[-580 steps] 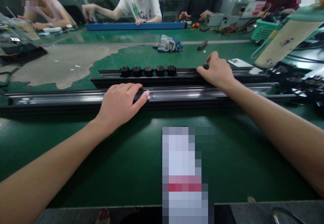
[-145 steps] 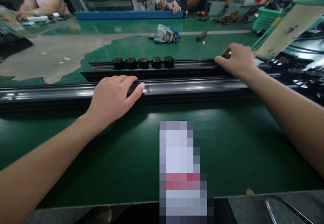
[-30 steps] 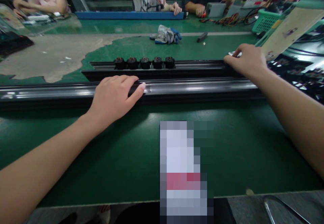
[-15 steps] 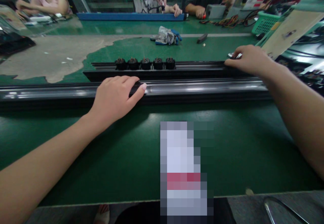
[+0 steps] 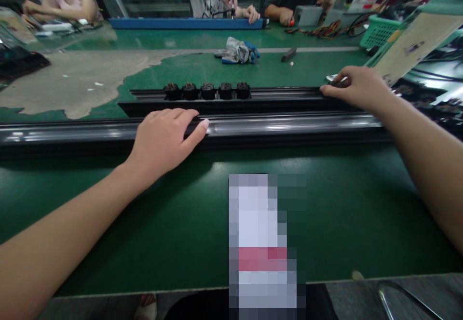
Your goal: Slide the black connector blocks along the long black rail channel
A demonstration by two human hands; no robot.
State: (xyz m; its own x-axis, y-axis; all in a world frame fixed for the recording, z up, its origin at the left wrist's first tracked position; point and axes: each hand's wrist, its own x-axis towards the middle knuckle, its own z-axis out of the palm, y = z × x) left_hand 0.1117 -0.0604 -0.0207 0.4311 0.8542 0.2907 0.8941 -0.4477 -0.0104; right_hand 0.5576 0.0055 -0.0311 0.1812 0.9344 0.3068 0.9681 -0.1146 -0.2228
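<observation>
A long black rail (image 5: 289, 124) with a glossy channel lies across the table before me. My left hand (image 5: 164, 134) lies flat over it, fingers toward its far edge and thumb apart. Behind it sits a second, shorter black rail (image 5: 285, 93). Several round black sockets (image 5: 207, 91) with copper-coloured prongs stand in a row in its left half. At this rail's right part, my right hand (image 5: 361, 86) pinches a dark part (image 5: 338, 83) between thumb and fingers. It looks like another such socket, mostly hidden by the fingers.
A phone-like object (image 5: 258, 233), blurred out, lies near the front edge. Beyond the rails are crumpled gloves (image 5: 238, 51) and a dark block (image 5: 289, 54). A bottle (image 5: 408, 45) and a green basket (image 5: 379, 32) stand right. Co-workers sit opposite, one at a blue bar (image 5: 181, 23).
Over the longer span, my right hand has moved right along the rear rail. In the last second it has barely shifted. My left hand stays on the front rail.
</observation>
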